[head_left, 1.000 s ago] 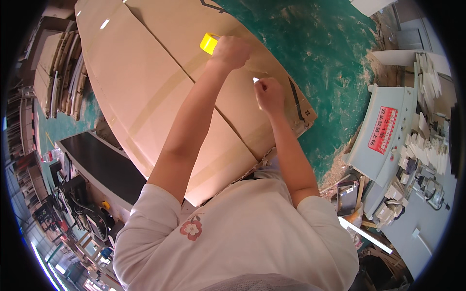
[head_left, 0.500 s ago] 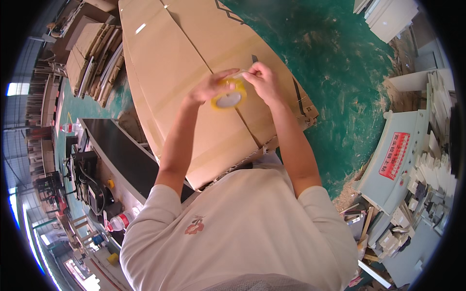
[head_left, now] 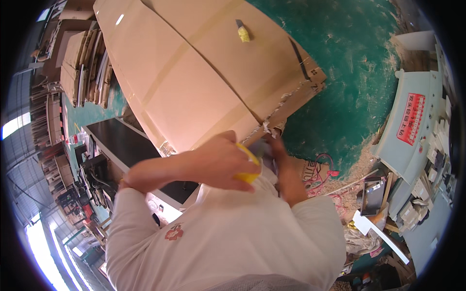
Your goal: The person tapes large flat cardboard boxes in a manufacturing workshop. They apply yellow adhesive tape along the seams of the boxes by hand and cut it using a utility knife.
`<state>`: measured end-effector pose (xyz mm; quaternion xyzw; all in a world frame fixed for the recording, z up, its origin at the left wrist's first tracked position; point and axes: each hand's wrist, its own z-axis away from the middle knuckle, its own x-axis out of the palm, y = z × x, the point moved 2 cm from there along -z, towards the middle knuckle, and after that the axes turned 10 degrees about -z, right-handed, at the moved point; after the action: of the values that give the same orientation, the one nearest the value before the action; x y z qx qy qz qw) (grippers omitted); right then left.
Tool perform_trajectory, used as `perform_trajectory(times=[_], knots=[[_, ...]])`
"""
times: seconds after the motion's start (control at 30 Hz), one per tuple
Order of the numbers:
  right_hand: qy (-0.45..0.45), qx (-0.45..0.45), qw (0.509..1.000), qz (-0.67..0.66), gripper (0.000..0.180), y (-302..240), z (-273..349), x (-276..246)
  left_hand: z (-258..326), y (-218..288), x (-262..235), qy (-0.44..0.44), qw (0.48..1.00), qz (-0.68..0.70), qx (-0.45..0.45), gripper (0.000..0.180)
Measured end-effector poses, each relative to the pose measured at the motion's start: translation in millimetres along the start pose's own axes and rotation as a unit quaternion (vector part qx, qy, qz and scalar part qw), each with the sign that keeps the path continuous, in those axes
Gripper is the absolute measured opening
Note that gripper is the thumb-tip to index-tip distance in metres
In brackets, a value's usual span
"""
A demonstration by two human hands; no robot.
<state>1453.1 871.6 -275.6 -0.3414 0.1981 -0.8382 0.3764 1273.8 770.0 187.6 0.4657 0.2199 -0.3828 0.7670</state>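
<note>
A roll of yellow packing tape [head_left: 248,165] is in my left hand [head_left: 221,160], whose fingers are closed round it close to my shirt. My right hand [head_left: 275,145] is down at the near end of the large cardboard box [head_left: 194,92], by a torn edge. It is blurred and its fingers are mostly hidden. Clear tape bands cross the box, and a dark seam runs along its top. Farther off on the box lies a small blade tool [head_left: 243,34] with a yellow-wrapped grip.
On the left stands a long dark-topped bench [head_left: 126,143], with stacked flat boards [head_left: 85,68] beyond it. A pale machine [head_left: 407,121] with a red label is at the right. Wood scraps, sawdust and a pink hose [head_left: 318,177] lie on the green floor [head_left: 340,106].
Both hands have come back from above the box toward my body. The left has brought the tape roll along; the right has dropped to the box's near end. The blade tool has come into sight.
</note>
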Motion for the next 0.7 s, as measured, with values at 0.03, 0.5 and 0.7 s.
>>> perform_trajectory(times=[0.03,0.5,0.7], knots=[[-0.033,-0.016,0.999,0.026,0.031,19,-9,50,15,-10,-21,0.011,0.999,-0.028,0.018,0.035],[-0.232,-0.129,0.947,0.183,0.024,-124,145,132,84,-321,25,0.384,0.876,-0.223,-0.186,0.049],[-0.131,-0.11,0.925,0.34,0.031,-197,15,305,74,-302,18,0.231,0.915,-0.244,-0.222,0.037]])
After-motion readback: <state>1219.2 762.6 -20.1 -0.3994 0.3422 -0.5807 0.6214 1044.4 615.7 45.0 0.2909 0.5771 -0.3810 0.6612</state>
